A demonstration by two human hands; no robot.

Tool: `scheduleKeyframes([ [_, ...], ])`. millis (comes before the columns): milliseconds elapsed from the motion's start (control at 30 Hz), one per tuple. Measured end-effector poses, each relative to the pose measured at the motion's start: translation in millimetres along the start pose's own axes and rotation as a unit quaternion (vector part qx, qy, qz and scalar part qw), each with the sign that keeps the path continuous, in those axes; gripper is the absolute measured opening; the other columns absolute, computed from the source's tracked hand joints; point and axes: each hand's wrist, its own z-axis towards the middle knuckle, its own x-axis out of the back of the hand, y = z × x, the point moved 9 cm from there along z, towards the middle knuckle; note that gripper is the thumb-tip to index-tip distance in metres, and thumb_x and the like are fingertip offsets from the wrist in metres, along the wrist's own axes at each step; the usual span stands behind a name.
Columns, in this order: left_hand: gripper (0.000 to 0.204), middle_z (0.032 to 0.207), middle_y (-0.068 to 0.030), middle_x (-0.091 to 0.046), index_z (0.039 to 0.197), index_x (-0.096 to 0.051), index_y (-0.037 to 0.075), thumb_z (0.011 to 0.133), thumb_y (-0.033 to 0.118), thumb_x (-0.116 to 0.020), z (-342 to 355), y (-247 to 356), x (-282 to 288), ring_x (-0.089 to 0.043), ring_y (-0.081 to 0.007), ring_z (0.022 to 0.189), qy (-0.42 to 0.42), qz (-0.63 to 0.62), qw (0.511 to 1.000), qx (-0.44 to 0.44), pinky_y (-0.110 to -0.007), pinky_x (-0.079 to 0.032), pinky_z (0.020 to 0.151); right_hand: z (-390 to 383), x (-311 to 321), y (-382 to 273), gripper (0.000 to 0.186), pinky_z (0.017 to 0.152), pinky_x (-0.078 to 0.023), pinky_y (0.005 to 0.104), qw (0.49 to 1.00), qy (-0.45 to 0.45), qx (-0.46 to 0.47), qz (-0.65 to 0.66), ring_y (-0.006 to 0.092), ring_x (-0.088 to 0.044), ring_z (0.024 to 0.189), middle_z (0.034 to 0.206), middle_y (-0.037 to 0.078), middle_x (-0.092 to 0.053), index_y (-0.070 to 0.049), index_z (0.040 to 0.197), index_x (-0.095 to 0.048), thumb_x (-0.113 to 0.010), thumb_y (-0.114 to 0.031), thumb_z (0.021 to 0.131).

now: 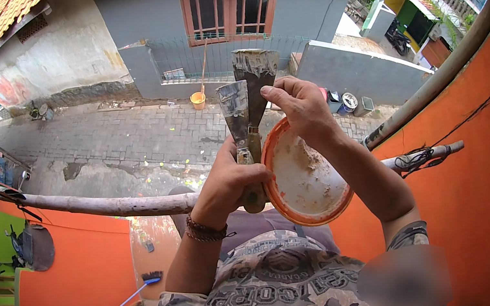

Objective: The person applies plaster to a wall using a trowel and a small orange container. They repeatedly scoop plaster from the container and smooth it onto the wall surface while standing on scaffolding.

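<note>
Gripping two putty knives (234,104), your left hand (223,183) sits beside an orange tub (318,219). Your right hand (304,106) pinches the wider blade (256,64).

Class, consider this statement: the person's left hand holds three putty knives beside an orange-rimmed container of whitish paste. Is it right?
Not quite: the number is wrong. The head view shows the left hand holding two putty knives, not three, beside the orange-rimmed container of whitish paste.
</note>
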Motion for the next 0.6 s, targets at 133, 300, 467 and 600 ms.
scheduleKeyframes([
  [133, 0.051, 0.089, -0.0101, -0.062, 0.113, -0.049, -0.003, 0.066, -0.005, -0.067, 0, 0, -1, -0.063, -0.0160, 0.073, 0.002, 0.011, 1.000, 0.020, -0.028, -0.051, 0.060, -1, 6, -2, 0.027, 0.057, -0.039, 0.0244, 0.998, 0.031, -0.028, 0.040, 0.0055, -0.046, 0.061, 0.064, -0.002, -0.055, 0.002, 0.083, -0.065, -0.060, -0.024, 0.090],
  [300, 0.051, 0.091, -0.0088, -0.062, 0.113, -0.048, -0.002, 0.066, -0.005, -0.067, -1, 0, -5, -0.063, -0.0151, 0.074, -0.006, 0.015, 0.998, 0.065, -0.029, -0.054, 0.063, 2, 17, 5, 0.028, 0.055, -0.039, 0.0237, 0.991, 0.099, -0.015, 0.084, 0.0052, -0.046, 0.062, 0.067, -0.001, -0.056, 0.003, 0.083, -0.064, -0.060, -0.023, 0.090],
  [467, 0.044, 0.083, -0.0092, -0.061, 0.111, -0.049, -0.003, 0.070, -0.001, -0.061, 1, -7, 4, -0.062, -0.0130, 0.067, 0.014, 0.024, 0.998, 0.047, -0.026, -0.052, 0.059, 14, 68, 8, 0.025, 0.059, -0.044, 0.0245, 0.954, 0.244, 0.004, 0.172, 0.0116, -0.056, 0.069, 0.083, 0.008, -0.061, 0.005, 0.093, -0.059, -0.054, -0.020, 0.094],
  [600, 0.039, 0.084, -0.0095, -0.061, 0.110, -0.047, -0.003, 0.072, -0.001, -0.057, -1, -6, 4, -0.062, -0.0123, 0.067, 0.040, 0.030, 0.997, 0.054, -0.025, -0.053, 0.061, 7, 115, -22, 0.025, 0.061, -0.057, 0.0309, 0.936, 0.232, 0.047, 0.261, 0.0233, -0.066, 0.075, 0.089, 0.015, -0.062, 0.003, 0.107, -0.045, -0.036, -0.020, 0.099],
])
